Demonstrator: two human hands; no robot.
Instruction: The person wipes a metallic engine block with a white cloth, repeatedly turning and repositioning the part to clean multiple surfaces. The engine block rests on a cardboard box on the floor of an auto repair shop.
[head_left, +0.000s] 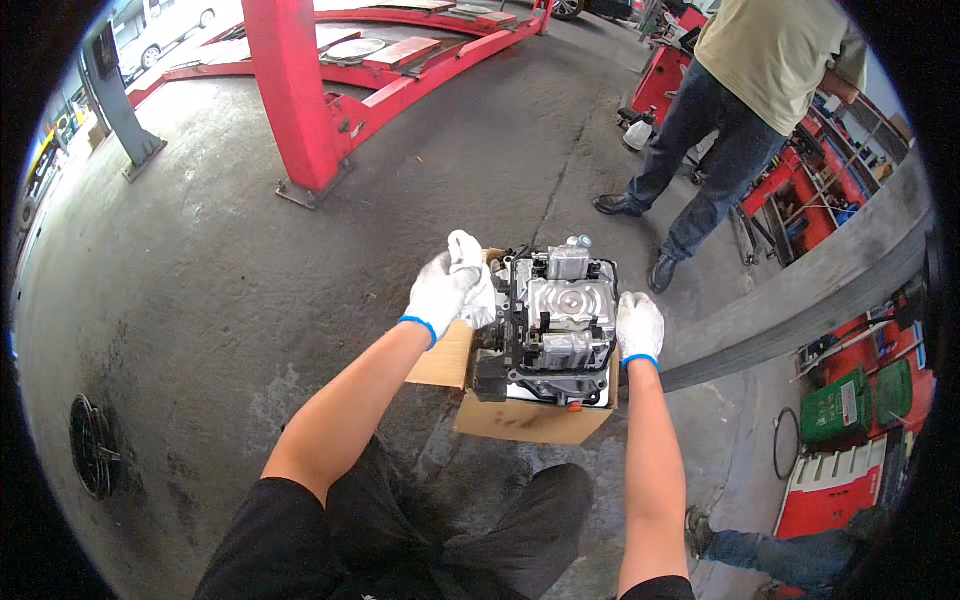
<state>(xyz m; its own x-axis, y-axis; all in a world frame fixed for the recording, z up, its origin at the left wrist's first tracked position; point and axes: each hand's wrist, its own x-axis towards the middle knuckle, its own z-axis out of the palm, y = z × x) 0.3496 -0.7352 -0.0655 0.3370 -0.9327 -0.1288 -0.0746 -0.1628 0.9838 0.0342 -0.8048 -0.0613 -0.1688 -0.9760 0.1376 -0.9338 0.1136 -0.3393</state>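
Observation:
In front of me a silver and black transmission control unit [572, 301], with metal housings and black wiring along its edges, sits on an open cardboard box [530, 423]. My left hand [440, 292], in a white glove with a blue cuff, is closed at the unit's left side. A crumpled white cloth [482, 303] hangs from its fingers. At the unit's right edge is my right hand [641, 327], gloved the same way, its fingers curled over the rim. The fingertips of that hand are partly hidden.
A person [735, 110] stands beyond the box at right. A red lift post [290, 100] rises at far left, and a grey post [790, 290] crosses on the right. A green case [836, 408] lies at right, a dark round object [90, 445] on the floor at left.

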